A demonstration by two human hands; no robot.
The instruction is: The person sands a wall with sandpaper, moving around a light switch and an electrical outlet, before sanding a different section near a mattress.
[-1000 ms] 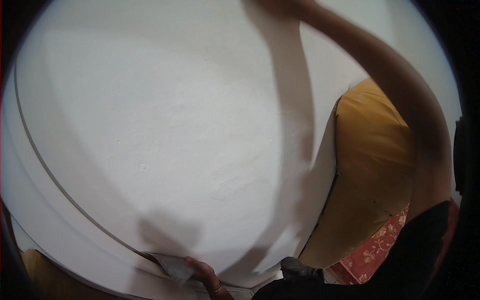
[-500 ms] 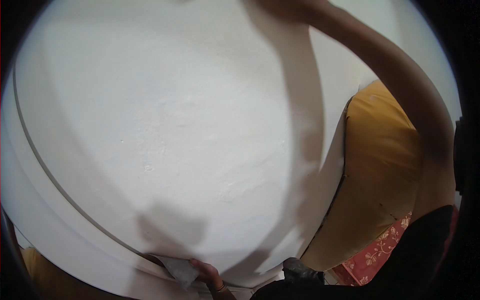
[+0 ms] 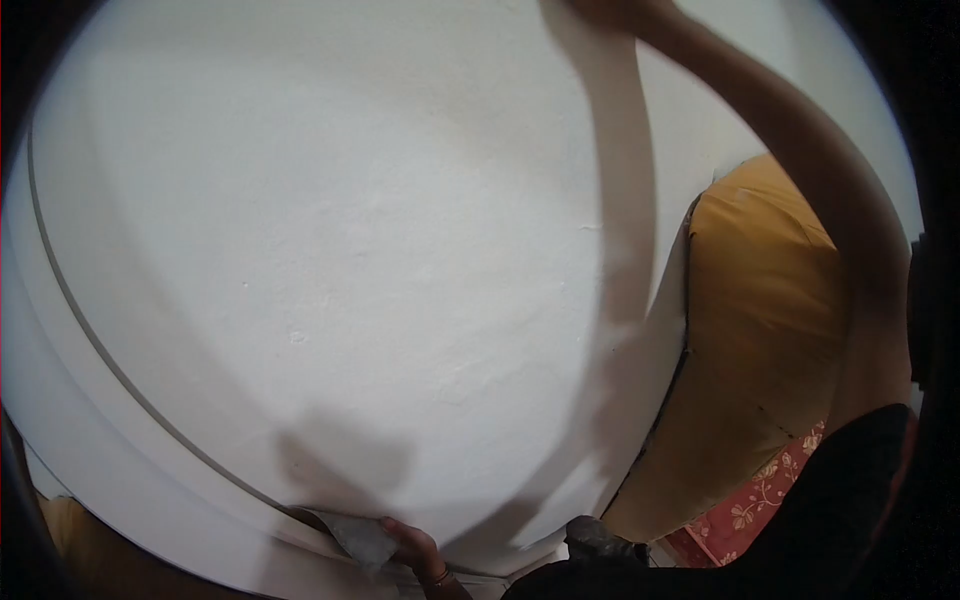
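Floor: mostly hidden; visible bits in lower R area.
Floor covering: red cloth or rug w/ cream floral pattern, partial view, flowers + curling stems, plain red border strip at lower L edge.
Bare bit: small patch of pale flooring, just beside rug border, lower center-R; material unclear.
On/over rug: big mustard-yellow fabric cushion or pad, dark edging on L side, creased upper part, small dark marks low down; lower R edge overlaps the floral pattern in view. Direct contact w/ rug vs. just in front: can't tell.
Near pale patch: dark gray crumpled item, support unclear.
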